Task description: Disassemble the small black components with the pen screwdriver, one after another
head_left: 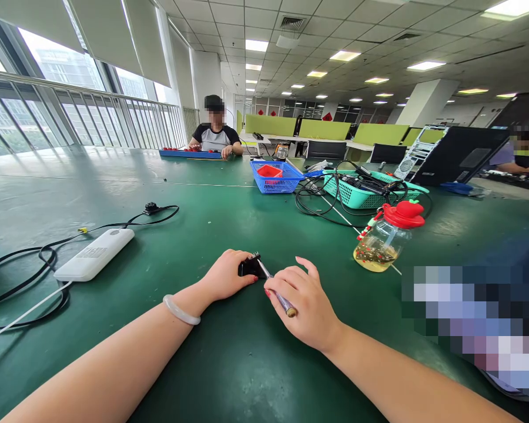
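Observation:
My left hand (229, 275) is closed around a small black part (249, 267) with metal bits on its top, holding it at the table surface. What exactly this part is, I cannot make out. In my right hand (306, 299) is a screwdriver (284, 304), pinched between thumb and fingers. Its thin shaft slants up to the left, and the tip meets or nearly meets the black part. The little finger of that hand sticks out. A pale bracelet (181, 310) circles my left wrist.
On the green table (211, 364), a white power strip (94, 254) with black cables lies left. A red-lidded bottle (385, 238) stands right. Farther back are a blue basket (276, 184), a teal basket (357, 194) of cables and a black monitor (465, 154). A person (216, 136) sits across.

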Tool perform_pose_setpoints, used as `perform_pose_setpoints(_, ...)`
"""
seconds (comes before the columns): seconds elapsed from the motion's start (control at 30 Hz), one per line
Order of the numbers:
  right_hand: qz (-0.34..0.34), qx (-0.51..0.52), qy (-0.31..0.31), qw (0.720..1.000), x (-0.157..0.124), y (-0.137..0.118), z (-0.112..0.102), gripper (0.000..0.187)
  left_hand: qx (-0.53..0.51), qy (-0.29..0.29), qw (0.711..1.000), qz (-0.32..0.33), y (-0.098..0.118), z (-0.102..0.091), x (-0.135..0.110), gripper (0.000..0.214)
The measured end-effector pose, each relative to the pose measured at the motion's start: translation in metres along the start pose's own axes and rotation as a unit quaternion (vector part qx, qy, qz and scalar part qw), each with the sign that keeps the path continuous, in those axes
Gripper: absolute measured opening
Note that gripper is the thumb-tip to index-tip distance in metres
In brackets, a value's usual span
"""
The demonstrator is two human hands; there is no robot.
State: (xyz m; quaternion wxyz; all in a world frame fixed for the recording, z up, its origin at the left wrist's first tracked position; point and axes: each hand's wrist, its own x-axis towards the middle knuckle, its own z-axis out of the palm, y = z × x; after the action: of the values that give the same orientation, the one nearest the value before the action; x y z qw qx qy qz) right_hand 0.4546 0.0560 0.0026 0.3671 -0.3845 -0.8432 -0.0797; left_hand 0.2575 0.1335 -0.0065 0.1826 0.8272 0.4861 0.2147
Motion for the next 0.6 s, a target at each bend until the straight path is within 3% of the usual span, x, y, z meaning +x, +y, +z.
perform_pose_setpoints(0.2,0.047,0.027,0.013,0.998,0.002,0.013,0.006,0.011,0.004,-0.004,1.000,0.005,0.000,0.001,-0.001,0.045)
perform_pose_setpoints(0.3,0.130,0.096,0.040,0.986,0.002,0.017,0.008,0.012,-0.002,-0.013,1.000,0.012,0.001,0.000,-0.001,0.046)
perform_pose_setpoints(0.47,0.318,0.280,0.111,0.899,0.003,0.034,0.015,0.029,-0.014,-0.026,1.000,0.011,0.004,-0.003,-0.003,0.044)
perform_pose_setpoints(0.6,0.394,0.353,0.181,0.829,0.005,0.046,0.021,0.032,-0.012,-0.031,0.999,0.005,0.005,-0.003,-0.003,0.051)
